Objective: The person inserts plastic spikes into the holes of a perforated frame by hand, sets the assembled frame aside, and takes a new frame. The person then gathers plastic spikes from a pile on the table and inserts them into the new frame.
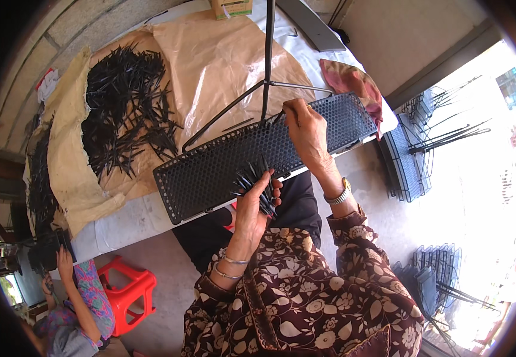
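Observation:
A long black perforated metal tray (210,169) lies slantwise at the table's near edge, with a rod frame (266,71) rising from its far side. Close to the tray's near edge, my left hand (252,205) is closed round a bunch of thin black pointed strips (247,177), their tips fanning out over the mesh. My right hand (307,131) is over the tray's far long edge, thumb and fingers pinched together beside the upright rod. A small dark sliver shows by those fingertips, but what they grip is too small to make out.
Many more black strips (124,89) lie heaped on brown paper (210,53) at the left. A patterned cloth (353,80) lies past the tray's right end. A red stool (128,291) and another person's hand (65,262) are at lower left. Wire racks (409,157) stand at right.

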A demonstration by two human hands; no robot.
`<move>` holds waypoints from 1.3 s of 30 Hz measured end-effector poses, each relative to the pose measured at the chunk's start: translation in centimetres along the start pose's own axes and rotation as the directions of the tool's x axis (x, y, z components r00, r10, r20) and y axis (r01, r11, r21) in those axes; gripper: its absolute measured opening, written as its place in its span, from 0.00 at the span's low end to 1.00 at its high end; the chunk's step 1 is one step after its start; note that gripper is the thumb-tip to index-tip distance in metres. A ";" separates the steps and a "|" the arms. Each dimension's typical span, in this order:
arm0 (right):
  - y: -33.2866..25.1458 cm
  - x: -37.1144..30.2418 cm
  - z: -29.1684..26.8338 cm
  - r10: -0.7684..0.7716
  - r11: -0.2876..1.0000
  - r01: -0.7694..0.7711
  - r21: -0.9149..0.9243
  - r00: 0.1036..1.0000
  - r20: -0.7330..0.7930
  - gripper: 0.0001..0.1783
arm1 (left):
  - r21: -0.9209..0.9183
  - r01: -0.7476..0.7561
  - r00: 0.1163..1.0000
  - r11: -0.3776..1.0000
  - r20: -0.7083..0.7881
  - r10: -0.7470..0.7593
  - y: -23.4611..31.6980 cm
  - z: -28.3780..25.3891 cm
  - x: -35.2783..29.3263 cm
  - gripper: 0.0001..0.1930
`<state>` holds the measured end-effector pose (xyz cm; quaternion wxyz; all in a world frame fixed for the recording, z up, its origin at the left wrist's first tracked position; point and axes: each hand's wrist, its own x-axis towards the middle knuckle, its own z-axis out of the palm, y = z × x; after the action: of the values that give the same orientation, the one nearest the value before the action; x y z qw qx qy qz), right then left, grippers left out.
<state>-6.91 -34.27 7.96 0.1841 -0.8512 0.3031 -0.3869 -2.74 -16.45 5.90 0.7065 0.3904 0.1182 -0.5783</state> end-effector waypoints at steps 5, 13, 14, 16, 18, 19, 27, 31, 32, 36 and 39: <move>0.8 -1.1 1.2 0.014 1.000 -0.014 0.014 1.000 0.011 0.05 | 0.049 0.008 1.000 0.999 0.010 -0.008 0.0 -0.1 0.0 0.10; 1.2 -1.5 1.9 -0.042 0.998 0.048 -0.050 0.991 0.130 0.07 | 0.067 -0.026 0.999 0.997 0.031 0.024 -0.2 0.0 0.5 0.08; 1.3 -1.8 1.8 0.001 0.998 0.008 -0.055 0.987 0.162 0.08 | 0.069 -0.034 0.999 0.997 0.039 0.032 -0.3 0.0 0.7 0.08; 0.4 -2.1 0.8 -0.023 0.998 0.027 -0.053 0.997 0.077 0.11 | 0.066 -0.045 0.998 0.997 0.042 0.042 -0.4 -0.2 0.8 0.08; -0.7 -2.0 -1.5 0.120 0.992 -0.129 0.016 0.953 0.279 0.12 | 0.046 -0.059 0.997 0.997 0.057 0.056 -0.4 -0.2 0.9 0.08; -1.2 -2.3 -2.2 0.235 0.920 -0.351 0.175 0.850 0.471 0.11 | 0.045 -0.063 0.997 0.997 0.052 0.061 -0.4 -0.4 1.0 0.08; -1.4 -2.8 -4.0 0.288 0.818 -0.475 0.325 0.826 0.484 0.07 | 0.066 0.025 1.000 0.998 -0.005 -0.025 -0.5 -0.3 0.9 0.12; 0.4 -1.2 -2.3 0.179 0.958 -0.191 0.212 0.981 0.075 0.05 | 0.049 -0.014 0.998 0.999 0.067 0.011 0.0 0.1 0.6 0.14; 1.0 -0.9 -1.6 0.079 0.984 -0.068 0.162 0.995 -0.063 0.05 | 0.052 -0.013 0.998 0.999 0.066 0.010 0.0 0.3 0.6 0.14; 1.6 -0.4 0.6 0.051 0.997 -0.046 0.061 0.996 -0.072 0.05 | 0.014 -0.034 0.999 0.999 0.036 0.033 0.0 0.4 0.6 0.15; 1.1 -0.2 0.4 0.008 1.000 -0.009 -0.002 0.998 -0.065 0.04 | 0.052 -0.038 0.998 0.998 0.054 0.035 0.0 -0.4 0.9 0.16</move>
<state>-7.12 -34.91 6.99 0.1749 -0.8372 0.3130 -0.4130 -2.35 -16.84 5.09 0.7093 0.3955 0.0769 -0.5784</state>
